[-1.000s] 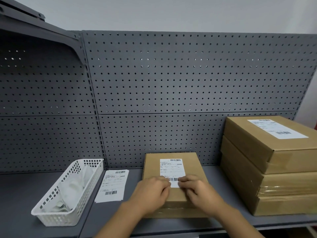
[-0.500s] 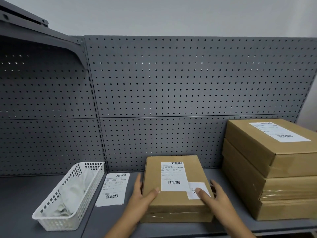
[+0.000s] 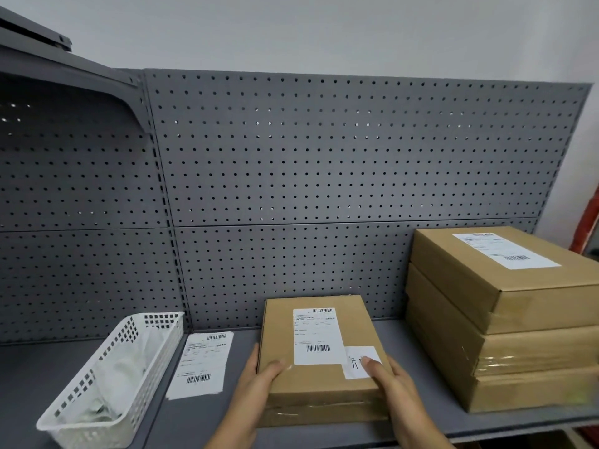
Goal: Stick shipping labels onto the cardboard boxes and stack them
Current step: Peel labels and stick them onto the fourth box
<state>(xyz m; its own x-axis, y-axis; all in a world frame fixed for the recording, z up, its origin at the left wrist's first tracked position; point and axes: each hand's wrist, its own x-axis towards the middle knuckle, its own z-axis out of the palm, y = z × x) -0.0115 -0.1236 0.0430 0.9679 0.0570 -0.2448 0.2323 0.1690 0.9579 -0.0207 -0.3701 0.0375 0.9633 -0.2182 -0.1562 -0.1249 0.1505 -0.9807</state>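
Left hand (image 3: 259, 382) and right hand (image 3: 393, 385) grip the labelled box (image 3: 311, 382) by its long sides on the shelf (image 3: 223, 416); it points away, and the stack (image 3: 505, 322) sits to the right, nearer the right hand.

Bare left hand (image 3: 259, 375) and right hand (image 3: 390, 382) — forearms (image 3: 233, 422) bare too.

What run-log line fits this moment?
labelled box: gripped both sides | left hand: holding | right hand: holding | stack: right of box | loose label: left of box
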